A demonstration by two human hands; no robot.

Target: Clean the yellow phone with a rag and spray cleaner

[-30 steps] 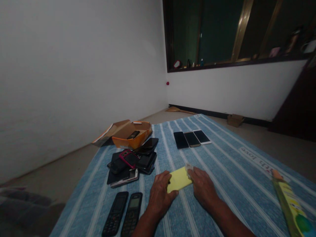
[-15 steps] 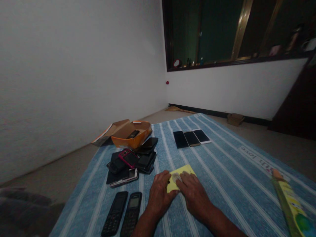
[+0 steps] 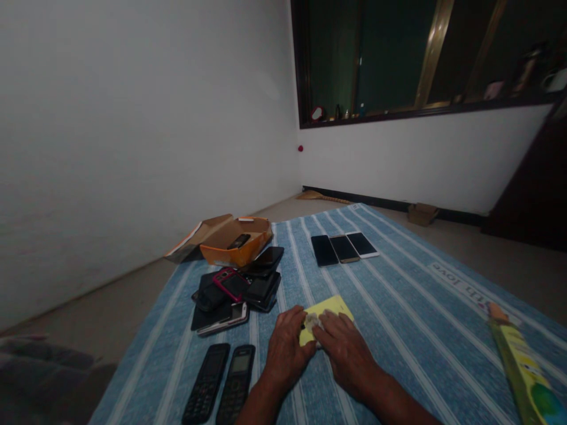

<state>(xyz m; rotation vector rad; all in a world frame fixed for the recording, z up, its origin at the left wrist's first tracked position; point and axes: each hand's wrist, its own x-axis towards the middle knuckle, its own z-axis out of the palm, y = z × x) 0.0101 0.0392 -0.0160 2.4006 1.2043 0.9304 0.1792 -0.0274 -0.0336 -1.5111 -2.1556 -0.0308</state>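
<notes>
A flat yellow rectangular thing (image 3: 335, 306) lies on the striped cloth in front of me; its exact kind is unclear. My left hand (image 3: 287, 341) grips its left edge, thumb and fingers curled along the side. Pressed against its face is a crumpled whitish wad (image 3: 312, 320), perhaps tissue or cloth, under the fingers of my right hand (image 3: 343, 344). Both hands nearly touch, and they hide the near part of the yellow thing. Left of my left wrist, two black keypad phones (image 3: 207, 383) lie side by side.
Beyond the keypad phones is a heap of phones (image 3: 234, 289), one pink-rimmed. An open orange box (image 3: 228, 251) with a phone inside stands behind it. Three smartphones (image 3: 343, 249) lie in a row farther off. A yellow-green package (image 3: 522, 366) sits at the right.
My right hand has shifted slightly left with the whitish wad across the yellow face. The left hand keeps its place.
</notes>
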